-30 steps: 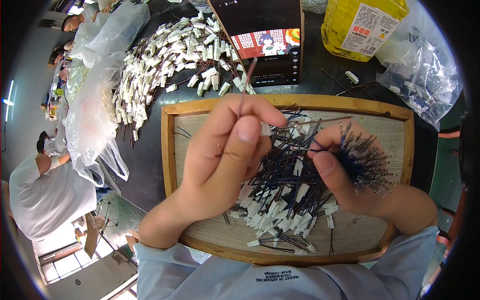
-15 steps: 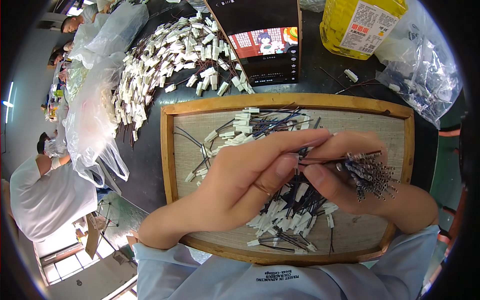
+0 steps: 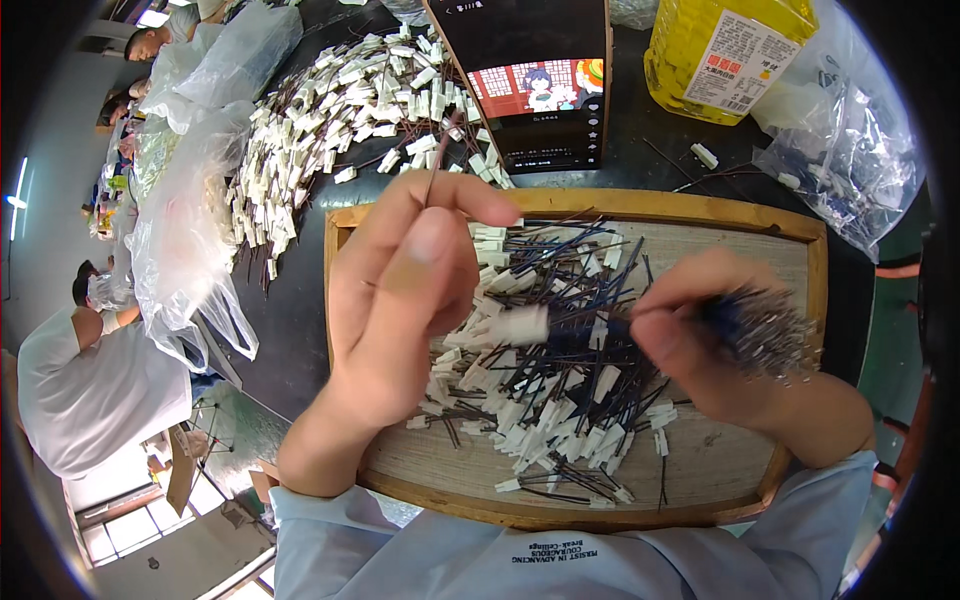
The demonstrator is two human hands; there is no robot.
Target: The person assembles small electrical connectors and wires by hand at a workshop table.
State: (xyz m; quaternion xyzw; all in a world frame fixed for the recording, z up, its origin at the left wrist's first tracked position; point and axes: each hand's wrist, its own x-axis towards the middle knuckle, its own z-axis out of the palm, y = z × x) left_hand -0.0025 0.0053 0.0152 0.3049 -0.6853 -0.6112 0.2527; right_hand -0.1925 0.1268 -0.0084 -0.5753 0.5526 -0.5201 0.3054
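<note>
My left hand (image 3: 405, 270) is raised over the left part of a wood-framed tray (image 3: 700, 203), its thumb and forefinger pinching a thin brown wire (image 3: 438, 160) that points up and away. In my right hand (image 3: 700, 325) is a thick bundle of dark wires (image 3: 765, 335) with bare metallic ends fanning out to the right, blurred by motion. Between the two hands shows a smeared white connector (image 3: 522, 325); I cannot tell whether it is held or in the air. White connectors with dark wires (image 3: 570, 435) lie in a loose heap on the tray below.
Beyond the tray's left corner spreads a large pile of wired white connectors (image 3: 300, 140), with plastic bags (image 3: 190, 230) beside it. A phone (image 3: 545, 130) stands behind the tray. A yellow bottle (image 3: 725, 60) and a clear bag (image 3: 850, 180) are at right. Another person (image 3: 95, 390) sits at left.
My hands have come apart: the left moved left and up with a brown wire, and the right stayed near its place with the bundle. More of the heap now shows between them.
</note>
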